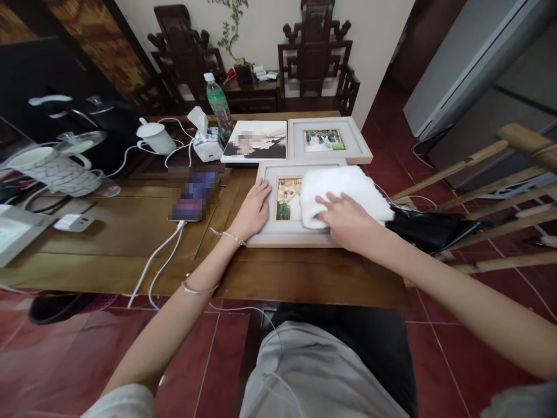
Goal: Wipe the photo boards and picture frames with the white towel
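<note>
Our left hand (253, 212) lies flat at eleven o'clock; our right hand (346, 223) presses palm-down at one o'clock, fingers (325, 201) extended.

No legible text anywhere (label on the bottle (219, 107) and lettering in the framed photo (288, 198) too small)

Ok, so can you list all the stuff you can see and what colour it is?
near picture frame: one, pale, table's near side, under both hands
cloth: one, white, on that frame
far picture frame: one, pale, behind it
unframed photo: one, pale, left of the far frame
bottle: one, green, behind the tissue box
cup: one, white, left of the tissues
phone: one, dark, on a white cable
bag: one, black, right of the table
chairs: two, dark wood, at the back
left hand: one, flat on near frame's left edge
right hand: one, pressing the cloth
</note>
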A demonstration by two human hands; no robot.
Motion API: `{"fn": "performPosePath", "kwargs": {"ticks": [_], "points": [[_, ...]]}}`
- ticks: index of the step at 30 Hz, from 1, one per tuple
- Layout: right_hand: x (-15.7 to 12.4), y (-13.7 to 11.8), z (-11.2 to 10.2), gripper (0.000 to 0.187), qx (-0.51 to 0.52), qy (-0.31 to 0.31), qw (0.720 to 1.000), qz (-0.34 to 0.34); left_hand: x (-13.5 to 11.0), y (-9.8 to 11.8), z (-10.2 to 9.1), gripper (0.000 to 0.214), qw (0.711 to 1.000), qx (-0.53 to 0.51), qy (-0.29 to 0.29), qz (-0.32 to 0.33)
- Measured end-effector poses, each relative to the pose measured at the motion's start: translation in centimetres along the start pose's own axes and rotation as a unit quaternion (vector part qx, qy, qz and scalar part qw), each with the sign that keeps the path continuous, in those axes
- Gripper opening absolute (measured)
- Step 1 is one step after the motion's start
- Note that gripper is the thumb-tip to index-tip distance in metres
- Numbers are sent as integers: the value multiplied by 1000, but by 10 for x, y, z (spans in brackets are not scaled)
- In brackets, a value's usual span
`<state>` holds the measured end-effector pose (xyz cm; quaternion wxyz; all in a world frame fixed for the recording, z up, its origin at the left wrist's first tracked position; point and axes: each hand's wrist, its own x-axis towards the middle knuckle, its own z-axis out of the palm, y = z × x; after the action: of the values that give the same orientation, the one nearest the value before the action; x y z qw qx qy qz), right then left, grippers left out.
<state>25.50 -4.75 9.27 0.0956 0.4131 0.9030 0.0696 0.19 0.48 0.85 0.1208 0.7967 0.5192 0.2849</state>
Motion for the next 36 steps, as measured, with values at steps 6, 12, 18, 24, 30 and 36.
{"fn": "performPosePath", "kwargs": {"ticks": [6,12,18,24,30,36], "points": [[-47,-29,-36,38,58,-47,996,-38,0,0,0,50,1000,-3,3,3],[-30,-27,-14,45,72,18,997,-15,0,-2,2,50,1000,-1,5,7],[32,22,23,49,60,86,994,30,0,-3,2,49,1000,4,4,8],[82,51,29,50,32,107,991,74,-1,-3,1,49,1000,11,4,14],[53,20,13,44,3,46,999,24,0,-3,2,48,1000,0,5,13],[-8,-16,-24,42,63,-39,997,-29,0,-2,3,48,1000,-12,12,8]]}}
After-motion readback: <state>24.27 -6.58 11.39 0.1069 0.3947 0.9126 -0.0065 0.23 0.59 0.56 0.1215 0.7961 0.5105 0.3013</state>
